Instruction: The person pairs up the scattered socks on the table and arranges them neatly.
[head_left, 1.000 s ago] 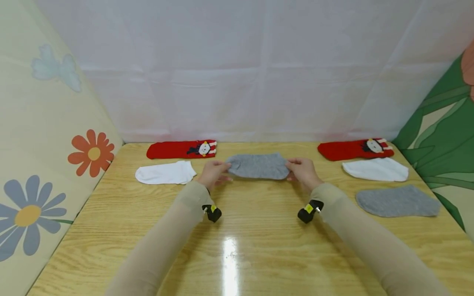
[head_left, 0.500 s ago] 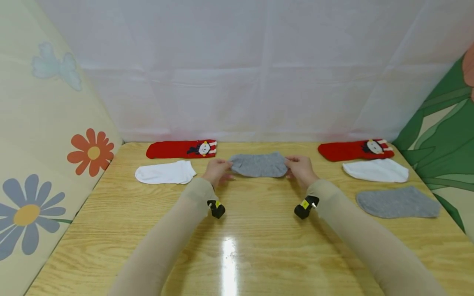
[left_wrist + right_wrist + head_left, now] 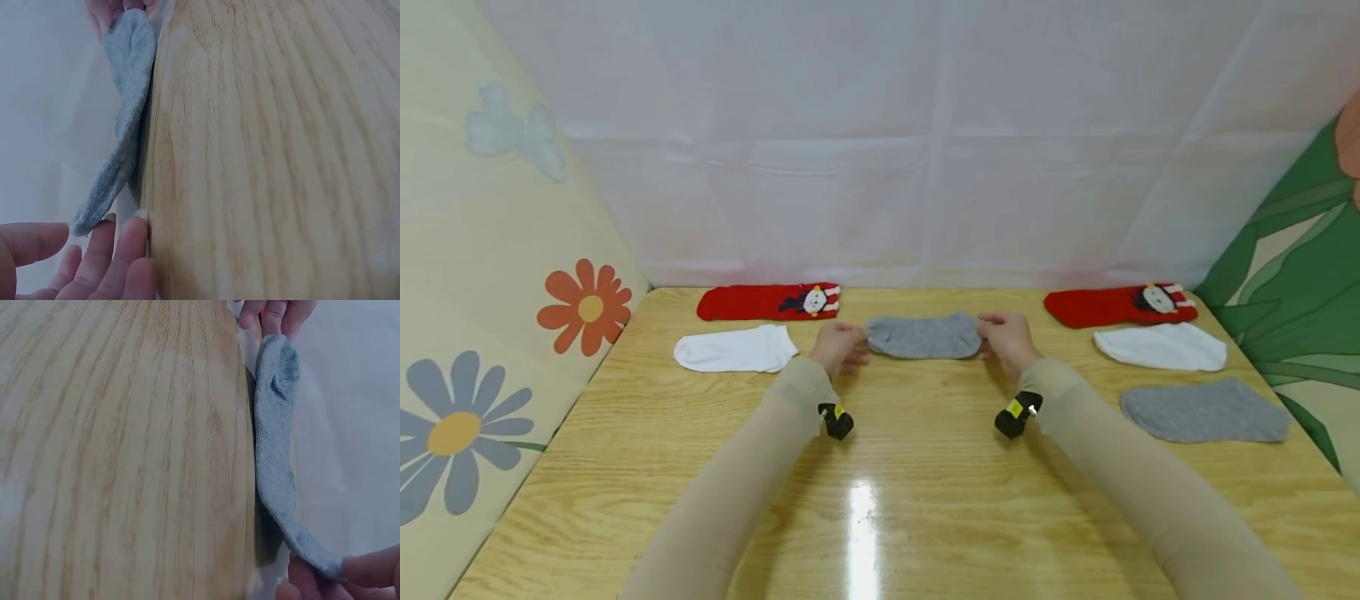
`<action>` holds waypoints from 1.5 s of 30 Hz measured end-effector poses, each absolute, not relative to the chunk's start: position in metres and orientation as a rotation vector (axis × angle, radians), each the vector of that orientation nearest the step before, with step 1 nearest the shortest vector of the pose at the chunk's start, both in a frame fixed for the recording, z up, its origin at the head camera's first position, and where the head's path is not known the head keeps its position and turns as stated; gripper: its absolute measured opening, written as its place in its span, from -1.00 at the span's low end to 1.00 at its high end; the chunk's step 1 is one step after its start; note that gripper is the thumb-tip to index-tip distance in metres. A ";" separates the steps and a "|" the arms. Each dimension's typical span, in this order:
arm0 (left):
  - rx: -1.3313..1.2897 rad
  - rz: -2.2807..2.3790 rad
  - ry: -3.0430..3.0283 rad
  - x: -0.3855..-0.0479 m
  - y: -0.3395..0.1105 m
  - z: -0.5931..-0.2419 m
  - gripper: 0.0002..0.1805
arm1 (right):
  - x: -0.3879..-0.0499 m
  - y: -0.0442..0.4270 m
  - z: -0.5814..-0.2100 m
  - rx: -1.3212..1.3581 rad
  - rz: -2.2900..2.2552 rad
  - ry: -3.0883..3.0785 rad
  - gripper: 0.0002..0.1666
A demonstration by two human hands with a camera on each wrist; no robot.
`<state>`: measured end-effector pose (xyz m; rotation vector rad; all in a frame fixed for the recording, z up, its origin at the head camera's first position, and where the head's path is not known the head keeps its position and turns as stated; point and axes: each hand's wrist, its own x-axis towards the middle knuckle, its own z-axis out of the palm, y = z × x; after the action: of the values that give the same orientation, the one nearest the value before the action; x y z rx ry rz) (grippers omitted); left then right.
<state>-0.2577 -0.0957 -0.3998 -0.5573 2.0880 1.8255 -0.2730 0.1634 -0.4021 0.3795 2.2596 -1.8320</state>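
Note:
A grey ankle sock (image 3: 923, 337) lies stretched sideways between my two hands, near the back of the table. My left hand (image 3: 838, 346) is at its left end. In the left wrist view the thumb (image 3: 37, 242) stands slightly apart from the sock's tip, while a fingertip touches its edge. The right hand (image 3: 1007, 340) pinches the other end between thumb and fingers. In the right wrist view that end of the sock (image 3: 275, 437) is raised, with a shadow beneath it.
A red sock (image 3: 752, 302) and a white sock (image 3: 733, 349) lie at the left. On the right, another red sock (image 3: 1112, 306), a white sock (image 3: 1165, 345) and a grey sock (image 3: 1206, 411) lie in a column. A white cloth backdrop (image 3: 880, 167) stands behind the wooden table (image 3: 925, 467).
The grey sock has shifted slightly right at its left end and settled lower. My left fingers have loosened from it. The other socks have stayed where they were.

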 end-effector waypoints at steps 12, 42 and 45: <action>-0.519 1.795 2.099 -0.244 -0.109 -0.400 -0.71 | -0.260 0.179 -0.402 0.309 -1.890 2.276 -0.46; -0.366 1.845 2.093 -0.199 -0.103 -0.393 -0.73 | -0.218 0.224 -0.381 0.133 -1.748 2.464 -0.47; -0.369 1.854 2.094 -0.197 -0.104 -0.394 -0.72 | -0.215 0.228 -0.378 0.113 -1.698 2.482 -0.44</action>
<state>-0.1972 -0.1036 -0.3937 -0.3686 2.0940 1.8537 -0.2146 0.2277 -0.3782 0.1133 2.4820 -1.6977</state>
